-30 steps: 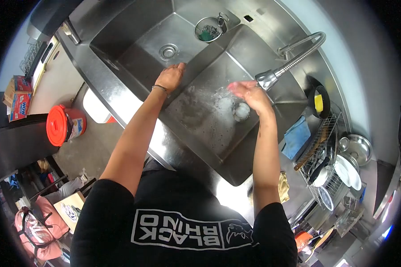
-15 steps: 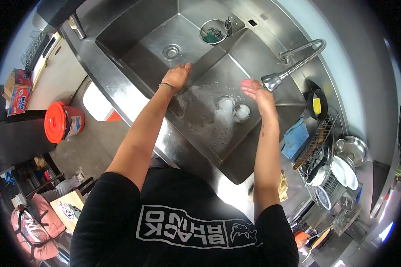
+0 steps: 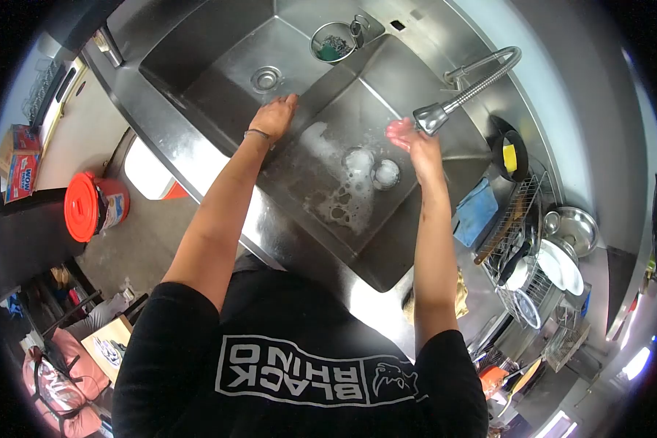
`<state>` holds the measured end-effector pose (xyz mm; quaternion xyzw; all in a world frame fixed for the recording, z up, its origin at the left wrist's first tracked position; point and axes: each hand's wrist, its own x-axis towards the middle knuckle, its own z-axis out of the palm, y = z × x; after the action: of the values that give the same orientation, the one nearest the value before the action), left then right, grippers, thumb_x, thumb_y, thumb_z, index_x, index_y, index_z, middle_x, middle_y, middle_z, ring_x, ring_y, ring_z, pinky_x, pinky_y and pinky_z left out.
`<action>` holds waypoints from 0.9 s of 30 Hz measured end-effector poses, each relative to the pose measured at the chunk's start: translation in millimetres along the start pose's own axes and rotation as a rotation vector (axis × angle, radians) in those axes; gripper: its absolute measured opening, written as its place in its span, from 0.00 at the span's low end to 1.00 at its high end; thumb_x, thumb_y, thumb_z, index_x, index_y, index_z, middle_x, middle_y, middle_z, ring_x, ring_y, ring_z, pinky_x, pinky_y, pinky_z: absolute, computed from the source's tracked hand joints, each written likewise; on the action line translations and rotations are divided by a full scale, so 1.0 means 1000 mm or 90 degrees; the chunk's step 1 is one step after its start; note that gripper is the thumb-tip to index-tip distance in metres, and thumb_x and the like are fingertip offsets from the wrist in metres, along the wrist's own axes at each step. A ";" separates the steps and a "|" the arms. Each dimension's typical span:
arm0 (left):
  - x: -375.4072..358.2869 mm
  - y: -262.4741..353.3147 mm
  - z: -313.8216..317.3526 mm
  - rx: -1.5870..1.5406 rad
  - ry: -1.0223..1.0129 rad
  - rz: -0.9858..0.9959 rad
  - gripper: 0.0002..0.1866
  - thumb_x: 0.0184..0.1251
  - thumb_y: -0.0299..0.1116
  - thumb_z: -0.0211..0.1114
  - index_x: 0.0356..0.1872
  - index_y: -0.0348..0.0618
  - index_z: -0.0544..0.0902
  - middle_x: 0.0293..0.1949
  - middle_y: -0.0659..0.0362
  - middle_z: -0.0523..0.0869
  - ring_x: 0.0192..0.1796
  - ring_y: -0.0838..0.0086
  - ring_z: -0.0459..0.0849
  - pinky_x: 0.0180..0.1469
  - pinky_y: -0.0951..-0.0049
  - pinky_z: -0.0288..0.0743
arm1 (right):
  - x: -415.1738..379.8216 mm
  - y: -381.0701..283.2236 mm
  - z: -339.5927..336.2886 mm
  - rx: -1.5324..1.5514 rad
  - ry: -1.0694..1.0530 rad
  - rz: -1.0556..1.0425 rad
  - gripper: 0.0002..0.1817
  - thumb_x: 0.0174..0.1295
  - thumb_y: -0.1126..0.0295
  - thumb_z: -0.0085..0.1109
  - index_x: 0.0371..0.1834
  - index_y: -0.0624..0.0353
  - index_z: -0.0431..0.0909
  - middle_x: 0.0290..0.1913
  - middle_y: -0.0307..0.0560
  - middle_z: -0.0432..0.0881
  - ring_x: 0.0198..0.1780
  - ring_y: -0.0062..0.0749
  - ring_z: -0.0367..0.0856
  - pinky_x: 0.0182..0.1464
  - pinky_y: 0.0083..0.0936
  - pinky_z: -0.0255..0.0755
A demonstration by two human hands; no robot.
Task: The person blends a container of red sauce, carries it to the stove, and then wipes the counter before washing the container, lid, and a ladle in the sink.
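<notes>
My left hand (image 3: 276, 117) rests on the divider (image 3: 316, 93) between the two basins of a steel sink, its fingers bent over the edge. The fingertips are partly hidden. Under the faucet's spray head (image 3: 431, 118), my right hand (image 3: 418, 146) is held open with its wet palm turned inward and nothing in it. Below it, two small round dishes or cups (image 3: 386, 174), too foamy to name surely, sit on the floor of the right basin. White suds (image 3: 354, 201) lie around them.
A metal strainer (image 3: 333, 41) with a scrubber hangs in the far corner. At right are a dark pan (image 3: 515, 157) with a yellow sponge, a blue cloth (image 3: 477, 212) and a dish rack (image 3: 536, 292) holding plates. A red-lidded bucket (image 3: 87, 207) stands on the floor at left.
The view has shifted slightly, so the sink appears further up and left. White suds have spread across the right basin's floor. Both hands stay in about the same places.
</notes>
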<state>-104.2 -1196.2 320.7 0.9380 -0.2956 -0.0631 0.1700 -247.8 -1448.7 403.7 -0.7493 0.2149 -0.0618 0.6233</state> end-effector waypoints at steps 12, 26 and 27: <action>0.000 -0.008 0.008 -0.009 -0.012 0.030 0.11 0.67 0.34 0.45 0.45 0.41 0.65 0.39 0.43 0.78 0.45 0.49 0.77 0.45 0.55 0.70 | -0.004 0.019 0.005 -0.202 -0.033 0.092 0.16 0.61 0.61 0.51 0.32 0.65 0.80 0.34 0.52 0.83 0.38 0.34 0.82 0.41 0.27 0.72; 0.001 -0.002 0.000 -0.012 -0.029 -0.007 0.11 0.67 0.35 0.45 0.46 0.42 0.65 0.42 0.43 0.78 0.48 0.50 0.76 0.48 0.55 0.69 | 0.003 0.018 0.011 0.024 -0.066 0.110 0.22 0.65 0.55 0.47 0.38 0.67 0.78 0.36 0.49 0.82 0.38 0.30 0.81 0.43 0.23 0.74; 0.001 -0.002 0.001 -0.011 -0.029 -0.004 0.11 0.67 0.35 0.45 0.46 0.42 0.65 0.42 0.43 0.78 0.48 0.50 0.76 0.48 0.55 0.69 | 0.005 0.006 0.008 0.088 -0.034 0.078 0.22 0.65 0.55 0.47 0.38 0.67 0.78 0.36 0.50 0.82 0.39 0.30 0.81 0.43 0.23 0.75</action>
<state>-102.8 -1195.8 318.7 0.9357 -0.2955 -0.0878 0.1713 -242.1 -1444.4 395.2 -0.6911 0.2390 -0.0186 0.6818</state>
